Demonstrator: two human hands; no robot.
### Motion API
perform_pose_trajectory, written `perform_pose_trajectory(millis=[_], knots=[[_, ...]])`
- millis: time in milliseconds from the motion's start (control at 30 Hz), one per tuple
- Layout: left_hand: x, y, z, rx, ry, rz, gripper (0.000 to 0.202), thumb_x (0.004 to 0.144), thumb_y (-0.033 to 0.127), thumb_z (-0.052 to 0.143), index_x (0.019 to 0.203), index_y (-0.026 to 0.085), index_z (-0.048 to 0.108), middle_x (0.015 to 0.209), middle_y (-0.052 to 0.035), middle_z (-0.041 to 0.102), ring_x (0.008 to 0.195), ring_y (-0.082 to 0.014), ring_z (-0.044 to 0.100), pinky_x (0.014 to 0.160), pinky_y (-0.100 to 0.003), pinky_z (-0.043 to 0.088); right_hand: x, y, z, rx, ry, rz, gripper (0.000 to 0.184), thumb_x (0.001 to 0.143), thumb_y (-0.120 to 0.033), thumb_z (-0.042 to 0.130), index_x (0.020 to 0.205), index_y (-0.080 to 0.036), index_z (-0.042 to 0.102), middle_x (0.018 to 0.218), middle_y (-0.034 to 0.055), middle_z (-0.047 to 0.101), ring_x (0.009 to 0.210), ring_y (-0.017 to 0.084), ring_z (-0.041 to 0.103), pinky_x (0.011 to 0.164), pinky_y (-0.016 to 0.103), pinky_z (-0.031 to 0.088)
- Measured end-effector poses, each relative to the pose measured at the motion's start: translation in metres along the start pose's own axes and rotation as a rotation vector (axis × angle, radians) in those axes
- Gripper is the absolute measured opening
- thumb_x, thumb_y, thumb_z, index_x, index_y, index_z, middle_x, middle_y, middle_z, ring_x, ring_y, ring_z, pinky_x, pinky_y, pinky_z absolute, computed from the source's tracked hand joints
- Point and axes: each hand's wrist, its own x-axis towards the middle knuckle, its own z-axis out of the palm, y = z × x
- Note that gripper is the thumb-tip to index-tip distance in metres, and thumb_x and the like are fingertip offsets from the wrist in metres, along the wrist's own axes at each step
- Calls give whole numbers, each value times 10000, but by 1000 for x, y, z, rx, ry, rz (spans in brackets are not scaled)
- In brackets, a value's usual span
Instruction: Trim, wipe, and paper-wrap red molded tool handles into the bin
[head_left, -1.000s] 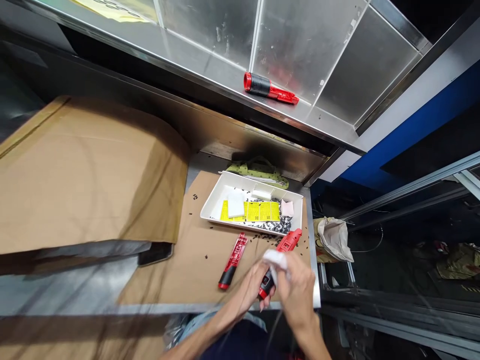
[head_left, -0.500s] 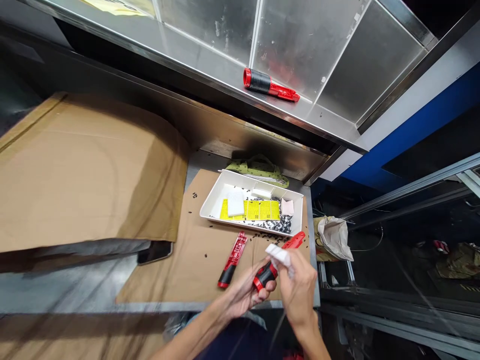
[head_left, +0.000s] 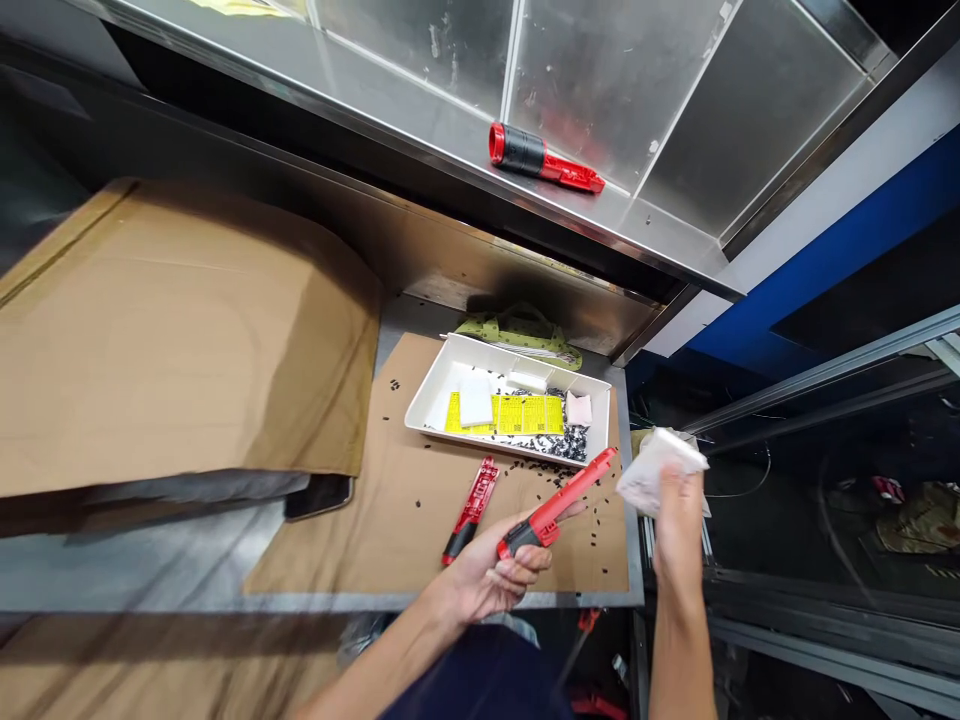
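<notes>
The right hand (head_left: 679, 530) has pulled away from the tool and now sits out to the right, past the edge of the tabletop (head_left: 442, 601), pinching a crumpled white cloth (head_left: 658, 470) between thumb and fingers. The left hand (head_left: 487, 580) stays curled firmly around the black grip of a red-and-black tool (head_left: 544, 525), whose red body now points up and to the right, over a brown cardboard sheet (head_left: 360, 540) and toward a white tray (head_left: 510, 358). The tool no longer has the cloth over it, and its red body shows clearly, with no contact between it and the tray. A second red-and-black tool (head_left: 471, 508) lies on the cardboard just left of the left hand, and a third (head_left: 544, 158) rests on a metal shelf (head_left: 600, 100) higher up. The tray holds yellow printed cards (head_left: 517, 415), white pads (head_left: 475, 402), and a heap of small black pieces (head_left: 571, 443). More of these black bits (head_left: 596, 530) lie scattered across the cardboard. A green bag (head_left: 517, 330) sits behind the tray, a crumpled paper bag (head_left: 643, 440) is mostly hidden behind the cloth, and a large folded cardboard piece (head_left: 187, 330) fills the left side.
</notes>
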Motion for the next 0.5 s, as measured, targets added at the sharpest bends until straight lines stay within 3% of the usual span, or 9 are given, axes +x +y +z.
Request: perform_pose_trajectory(millis=[67,133,200,300,400,500], knots=[[-3,1,2,-55,-27,-39,472,1041,306,261,1135,94,673,495,63,378,293,26,244,302,-11,82,10,12,-15,161,18,141,558,925,-646,424,1307,-241,466,1169,107,663,937,217,683,714,350,577],[-4,1,3,-83,-35,-60,490,1044,307,242,1186,98,663,488,63,377,293,27,242,305,-11,76,11,22,-25,301,-34,298,611,873,-642,536,1343,-261,449,1186,93,663,891,213,693,677,361,591],[-4,0,2,-75,-55,-53,451,1038,315,290,1205,106,652,497,58,396,300,22,242,306,-20,72,7,27,-30,343,-123,362,629,814,-579,647,1333,-266,478,1164,74,676,872,219,693,647,365,597],[-4,-1,0,-48,-60,-57,383,1016,338,372,1161,120,652,512,54,425,309,13,236,303,-34,71,0,26,-30,259,-182,298,542,808,-500,660,1280,-263,539,1169,91,682,951,256,686,655,355,592],[-5,-1,1,-40,-5,-48,376,1013,338,369,929,105,652,511,44,436,309,16,238,303,-42,96,-2,16,-30,120,-151,155,429,844,-492,622,1184,-234,581,1125,139,695,975,276,681,720,362,579],[-4,-3,4,-7,90,-28,440,1022,381,339,749,119,563,507,32,449,310,13,264,309,-57,136,-5,0,-27,-55,-72,-27,409,847,-501,628,1130,-208,584,1036,116,712,891,251,681,726,352,562]])
